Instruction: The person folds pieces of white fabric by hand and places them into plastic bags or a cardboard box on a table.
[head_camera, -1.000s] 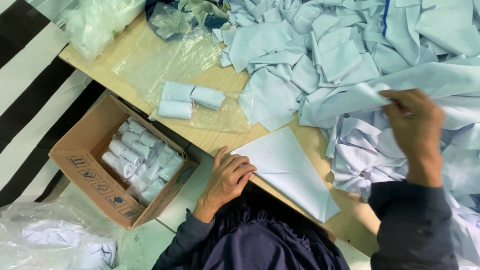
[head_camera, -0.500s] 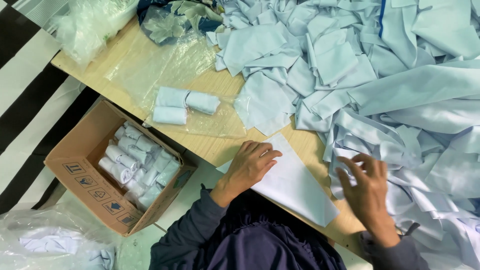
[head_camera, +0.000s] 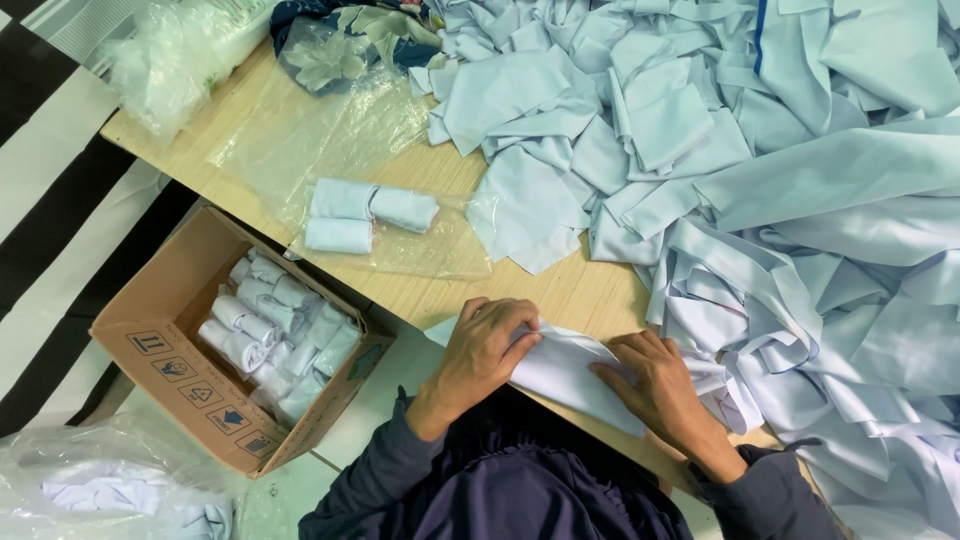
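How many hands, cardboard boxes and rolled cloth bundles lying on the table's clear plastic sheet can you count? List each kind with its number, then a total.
Bare hands, left and right: 2
Brown cardboard box: 1
Pale blue rolled cloth bundles on the clear plastic sheet: 3
Total: 6

bright even overhead light; soft shadows; sharp focus; slight edge distortion

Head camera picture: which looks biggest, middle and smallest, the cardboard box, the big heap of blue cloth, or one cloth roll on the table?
1. Heap of blue cloth
2. Cardboard box
3. Cloth roll

The box sits lower, so its look may mislead slightly.
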